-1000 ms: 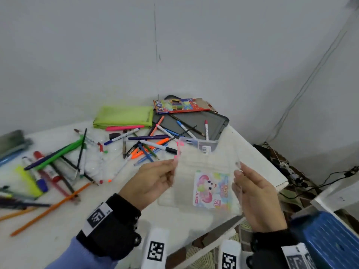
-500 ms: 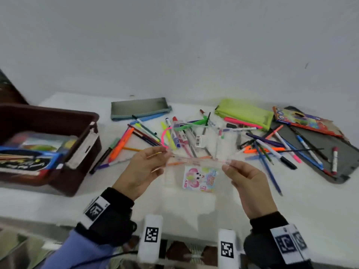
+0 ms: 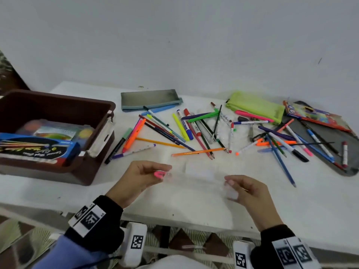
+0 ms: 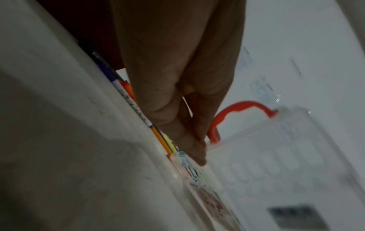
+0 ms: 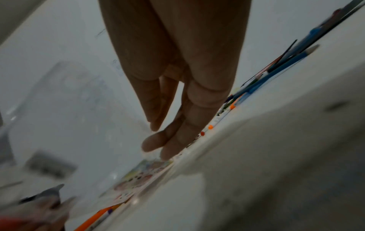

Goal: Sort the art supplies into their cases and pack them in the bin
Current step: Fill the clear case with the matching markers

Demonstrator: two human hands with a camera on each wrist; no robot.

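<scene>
Slippage is the likely failure: the clear plastic case with a pink loop handle is only pinched at its ends, left hand by the handle, right hand opposite. If either pinch loosens, the case is dropped among the loose pens and pencils just beyond the fingertips.

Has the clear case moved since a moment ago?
Yes. The clear case, held by both hands, has dropped lower and tilted flat, edge-on, nearer the table's front edge, away from the loose pens.

Your right hand points its fingertips down at the clear case, pens lying just beyond
</scene>
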